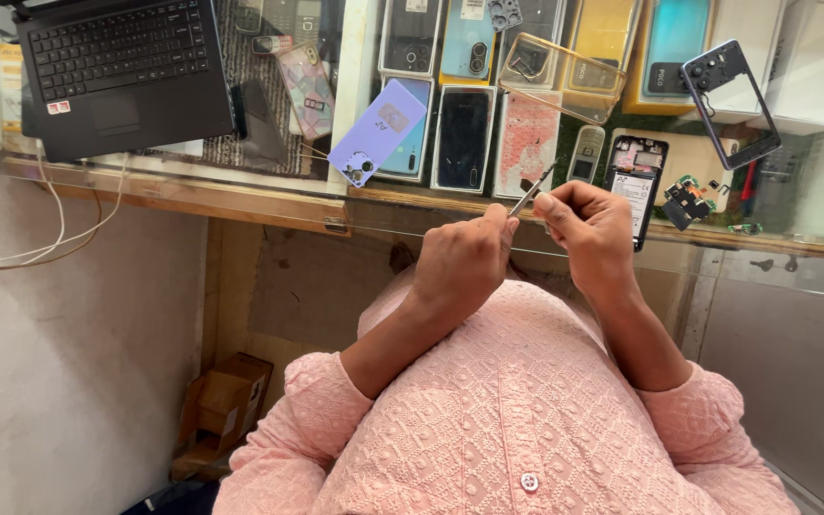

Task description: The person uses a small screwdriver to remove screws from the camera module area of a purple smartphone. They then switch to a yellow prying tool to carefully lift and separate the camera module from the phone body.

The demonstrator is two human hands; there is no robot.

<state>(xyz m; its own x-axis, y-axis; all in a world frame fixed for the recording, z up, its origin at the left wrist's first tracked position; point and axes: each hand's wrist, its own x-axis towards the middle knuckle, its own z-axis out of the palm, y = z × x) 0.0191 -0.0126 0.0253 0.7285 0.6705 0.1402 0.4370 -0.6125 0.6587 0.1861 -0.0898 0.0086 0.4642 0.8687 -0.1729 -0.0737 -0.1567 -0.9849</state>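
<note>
My left hand [460, 267] is closed on thin metal tweezers [533, 194], whose tips point up and to the right over the counter's front edge. My right hand [595, 229] is beside it, thumb and forefinger pinched together and touching the tweezers' shaft. Whether those fingers hold a small part is hidden. Just right of my hands an opened phone [637, 181] lies on the glass counter [269, 205] with its battery showing. A small circuit board [685, 200] is next to it.
A lilac phone back cover [379, 133], a clear case [562, 76] and a black phone frame [731, 100] lie on the glass above several phones on display. A black laptop [116, 67] sits at the left with white cables. A cardboard box [221, 410] stands on the floor.
</note>
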